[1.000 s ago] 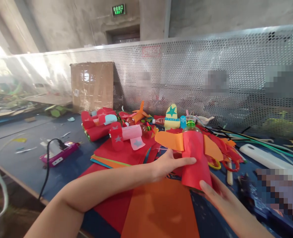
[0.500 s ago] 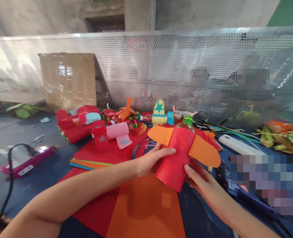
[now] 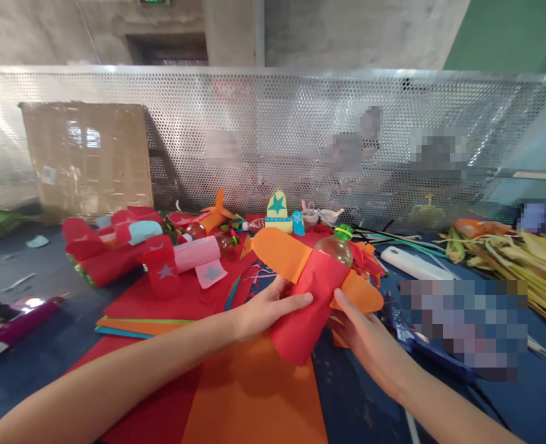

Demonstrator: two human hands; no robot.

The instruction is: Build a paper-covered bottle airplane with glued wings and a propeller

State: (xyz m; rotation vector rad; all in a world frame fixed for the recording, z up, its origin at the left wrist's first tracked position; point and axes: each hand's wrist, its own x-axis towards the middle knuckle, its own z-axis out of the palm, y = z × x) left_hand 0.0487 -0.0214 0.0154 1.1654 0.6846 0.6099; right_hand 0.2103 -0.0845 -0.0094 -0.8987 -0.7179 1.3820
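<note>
Between my two hands is a toy plane (image 3: pixel 307 308) made from a plastic bottle wrapped in red paper, with orange paper wings and a green cap at its far end. My left hand (image 3: pixel 273 308) grips its left side below the wing, thumb lying on the red wrap. On the other side my right hand (image 3: pixel 363 330) holds it just under the right wing, with its lower fingers partly hidden behind. The plane tilts, cap end up and away from me, above an orange sheet (image 3: pixel 258 401). Red sheets (image 3: pixel 147 394) lie beneath and to the left.
Several finished paper-and-bottle planes (image 3: pixel 115 246) stand behind on the blue table. A purple power strip (image 3: pixel 18 327) sits at left, a blue glue gun (image 3: pixel 430 351) at right. Dried husks (image 3: pixel 508 259) lie far right. A cardboard piece (image 3: pixel 87 160) leans on the perforated metal screen (image 3: pixel 291 111).
The plane has turned and rolled in my hands, its left wing now showing broader and its right wing narrower. My view has swung to the right.
</note>
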